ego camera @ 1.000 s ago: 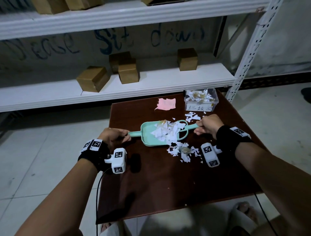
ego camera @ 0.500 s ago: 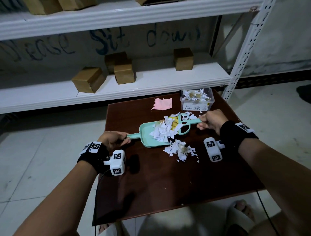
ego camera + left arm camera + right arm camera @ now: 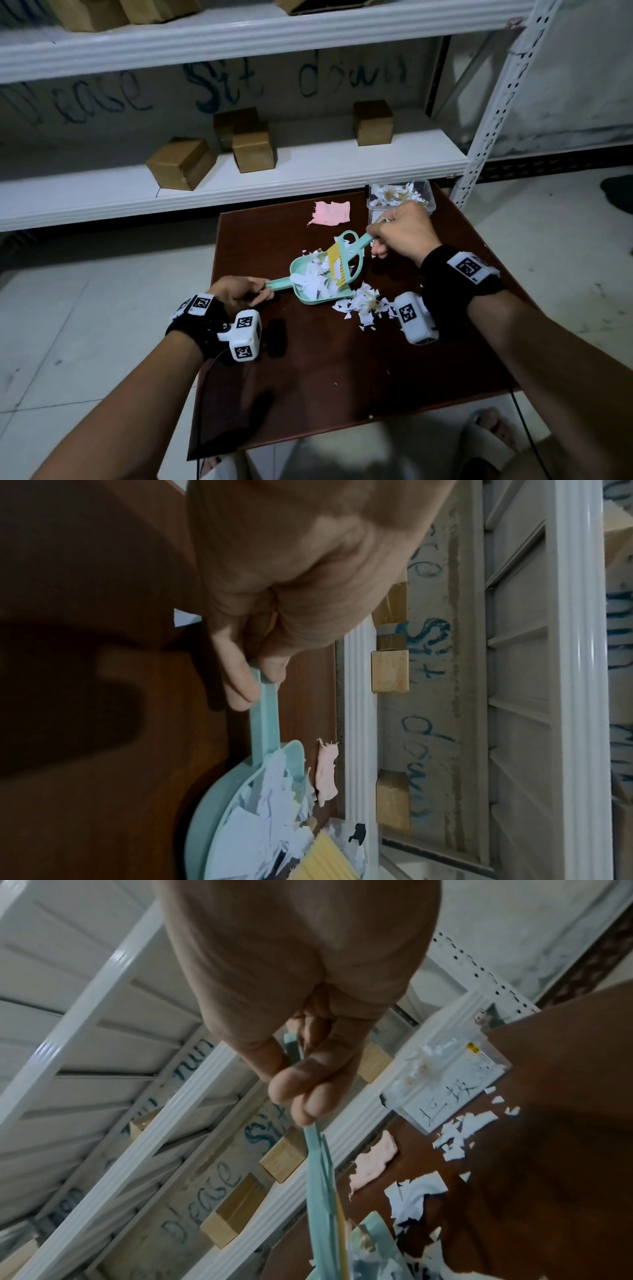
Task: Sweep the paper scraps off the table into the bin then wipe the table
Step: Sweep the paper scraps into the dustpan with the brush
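My left hand [image 3: 239,291] [image 3: 253,674] grips the handle of a mint-green dustpan [image 3: 301,294] [image 3: 205,831] lying on the dark brown table [image 3: 342,394]. White paper scraps [image 3: 317,279] fill the pan. My right hand [image 3: 400,234] [image 3: 301,1093] grips the handle of a mint brush [image 3: 354,241] [image 3: 318,1177] whose yellow bristles [image 3: 335,265] stand over the pan's mouth. More loose scraps [image 3: 363,305] lie just right of the pan. The clear plastic bin [image 3: 424,195] [image 3: 445,1080], holding scraps, sits at the far right corner behind my right hand. A pink cloth [image 3: 330,212] [image 3: 373,1161] lies at the far edge.
A white metal shelf [image 3: 239,181] with several cardboard boxes [image 3: 181,168] runs right behind the table. Its upright post [image 3: 493,113] stands by the bin. Tiled floor [image 3: 85,308] surrounds the table. My sandalled feet [image 3: 486,431] show below the near edge.
The brush has swung up from lying flat across the pan to standing tilted over it, bristles turned down. My right hand rose toward the bin. The left hand stayed on the dustpan handle.
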{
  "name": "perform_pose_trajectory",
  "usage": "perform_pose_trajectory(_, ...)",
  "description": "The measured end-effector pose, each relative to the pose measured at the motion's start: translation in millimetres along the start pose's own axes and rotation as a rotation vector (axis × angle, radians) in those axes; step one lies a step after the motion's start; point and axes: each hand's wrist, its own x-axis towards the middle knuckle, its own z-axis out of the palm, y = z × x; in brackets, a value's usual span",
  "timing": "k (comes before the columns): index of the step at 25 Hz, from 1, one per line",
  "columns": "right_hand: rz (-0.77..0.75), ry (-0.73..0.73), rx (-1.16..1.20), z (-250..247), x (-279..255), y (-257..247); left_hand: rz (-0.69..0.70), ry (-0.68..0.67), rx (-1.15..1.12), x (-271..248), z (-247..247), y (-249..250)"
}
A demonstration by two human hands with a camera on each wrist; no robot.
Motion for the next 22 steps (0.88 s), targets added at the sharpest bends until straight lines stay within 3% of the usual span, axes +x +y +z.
perform_pose_trajectory(8, -0.231, 0.201, -0.072, -11, -5, -10, 0.01, 0.004, -0.023, -3, 0, 2)
perform_pose_trajectory(11, -0.243, 0.244, -0.001, -22, -4, -10, 0.029, -0.008, -0.022, -5, 5, 4)
perform_pose_trajectory(13, -0.176, 0.189, 0.078, -27, 1, -6, 0.033, -0.031, -0.026, -6, 9, 5)
perform_pose_trajectory(16, -0.106, -0.017, 0.103, -28, 5, 0, 0.027, -0.046, -0.028, -7, 14, 5)
perform_pose_trajectory(22, -0.239, -0.123, 0.087, -34, 1, -1, 0.027, -0.061, -0.064, -7, 19, 7)
